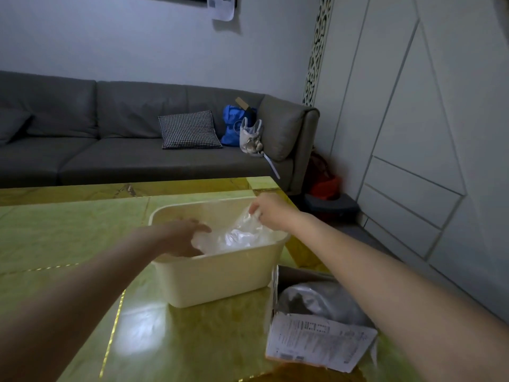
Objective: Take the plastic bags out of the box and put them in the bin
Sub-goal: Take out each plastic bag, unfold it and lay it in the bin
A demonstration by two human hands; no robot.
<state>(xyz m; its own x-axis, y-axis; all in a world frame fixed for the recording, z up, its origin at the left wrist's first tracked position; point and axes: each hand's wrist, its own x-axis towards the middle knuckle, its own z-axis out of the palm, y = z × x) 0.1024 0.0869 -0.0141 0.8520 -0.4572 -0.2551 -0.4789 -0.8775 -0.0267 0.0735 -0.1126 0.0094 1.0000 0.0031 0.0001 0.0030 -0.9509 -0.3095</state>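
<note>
A cream plastic bin [220,277] stands on the green table. Clear crumpled plastic bags [237,237] lie inside it. My left hand [183,237] reaches into the bin's left side, its fingers curled against the plastic. Above the bin's right rim, my right hand [268,209] pinches an upper corner of the plastic. An open cardboard box [316,340] with a printed label sits at the front right, partly under my right forearm. A greyish plastic bag [322,300] lies inside that box.
The glossy green table [68,230] has yellow seams and ends just right of the box. A grey sofa [124,150] stands behind it with a checked cushion [190,130], a blue bag [232,125] and a small white bag [250,137]. White cabinets line the right wall.
</note>
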